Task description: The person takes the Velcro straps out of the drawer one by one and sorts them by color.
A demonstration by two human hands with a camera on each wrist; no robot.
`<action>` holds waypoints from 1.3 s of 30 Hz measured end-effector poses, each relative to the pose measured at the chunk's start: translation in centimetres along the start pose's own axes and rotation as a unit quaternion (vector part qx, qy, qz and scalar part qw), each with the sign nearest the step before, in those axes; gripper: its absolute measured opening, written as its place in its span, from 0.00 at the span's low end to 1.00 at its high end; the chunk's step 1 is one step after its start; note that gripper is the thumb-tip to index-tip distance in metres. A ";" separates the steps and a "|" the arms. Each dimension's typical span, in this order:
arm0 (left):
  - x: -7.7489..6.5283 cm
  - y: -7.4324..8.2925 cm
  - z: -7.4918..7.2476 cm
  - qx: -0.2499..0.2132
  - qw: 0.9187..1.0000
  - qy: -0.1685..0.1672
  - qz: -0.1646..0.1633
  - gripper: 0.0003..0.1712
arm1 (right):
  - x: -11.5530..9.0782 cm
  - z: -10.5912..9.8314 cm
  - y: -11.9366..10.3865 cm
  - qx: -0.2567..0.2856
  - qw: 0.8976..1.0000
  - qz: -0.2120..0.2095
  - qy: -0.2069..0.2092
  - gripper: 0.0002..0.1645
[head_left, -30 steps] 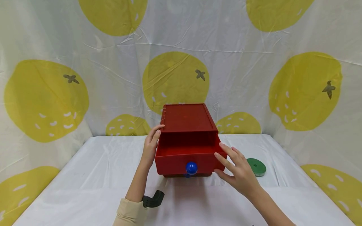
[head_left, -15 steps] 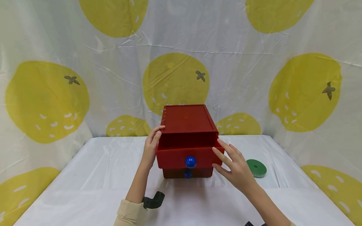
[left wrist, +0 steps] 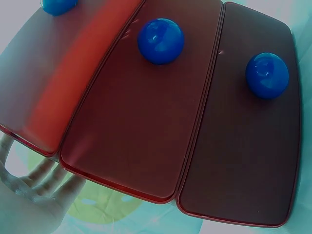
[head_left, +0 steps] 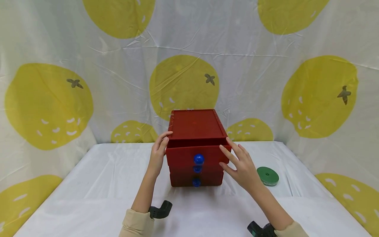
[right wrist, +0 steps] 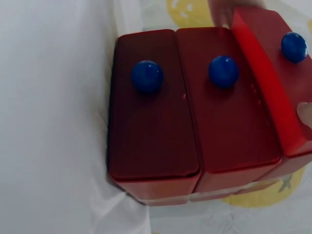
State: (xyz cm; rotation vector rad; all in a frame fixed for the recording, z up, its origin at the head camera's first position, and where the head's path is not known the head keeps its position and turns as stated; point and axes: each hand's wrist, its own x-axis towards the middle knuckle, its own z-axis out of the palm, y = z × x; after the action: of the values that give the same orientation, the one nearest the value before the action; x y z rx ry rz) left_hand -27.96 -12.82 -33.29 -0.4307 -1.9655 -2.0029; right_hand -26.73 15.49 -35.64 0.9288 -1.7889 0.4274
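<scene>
A red three-drawer cabinet (head_left: 195, 123) stands on the table, each drawer front bearing a round blue knob (left wrist: 161, 41). Its top drawer (head_left: 182, 158) sticks out a little, leaving a narrow gap under the cabinet's top. My left hand (head_left: 158, 154) rests along the cabinet's left side, fingertips by the upper edge. At the top drawer's right front corner, my right hand (head_left: 242, 168) touches the front with spread, nearly straight fingers. In the right wrist view, one fingertip (right wrist: 305, 113) lies on the drawer front. The middle drawer (right wrist: 229, 117) and bottom drawer (right wrist: 151, 126) sit flush.
A green flat roll (head_left: 267, 176) lies on the white-covered table (head_left: 103, 177), right of the cabinet and beyond my right wrist. Behind hangs a white curtain (head_left: 242, 82) with yellow lemon prints. Both wrists carry black camera mounts (head_left: 161, 209).
The top drawer has slid back into the cabinet from well pulled out to slightly out. My right hand moved forward with it. My left hand stayed in place.
</scene>
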 end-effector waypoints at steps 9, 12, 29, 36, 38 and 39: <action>0.0 0.1 0.1 -0.002 1.000 0.000 0.002 0.21 | 0.2 1.2 1.0 -0.018 1.000 0.019 -0.010 0.29; 0.0 0.0 0.1 -0.005 1.000 -0.002 0.002 0.21 | 0.1 1.5 1.2 -0.024 0.999 0.027 -0.018 0.29; 0.0 0.0 0.0 0.001 1.000 -0.001 0.013 0.19 | 0.5 2.3 1.2 -0.042 0.997 0.046 -0.042 0.32; 0.1 -0.2 -0.1 0.010 1.000 -0.001 0.013 0.19 | 0.4 2.2 0.1 -0.060 0.996 0.060 -0.033 0.32; 0.1 -0.2 -0.1 0.010 1.000 -0.004 0.015 0.19 | 0.2 2.1 -0.3 -0.061 0.996 0.060 -0.024 0.32; 0.1 -0.2 -0.1 0.011 1.000 -0.004 0.015 0.19 | 0.2 2.0 -0.6 -0.060 0.996 0.061 -0.022 0.32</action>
State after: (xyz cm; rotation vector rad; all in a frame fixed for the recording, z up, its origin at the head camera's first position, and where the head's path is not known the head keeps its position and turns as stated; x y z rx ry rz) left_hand -28.16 -12.93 -33.44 -0.4609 -1.9717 -1.9623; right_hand -27.60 13.74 -36.39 0.7535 -1.8964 0.3733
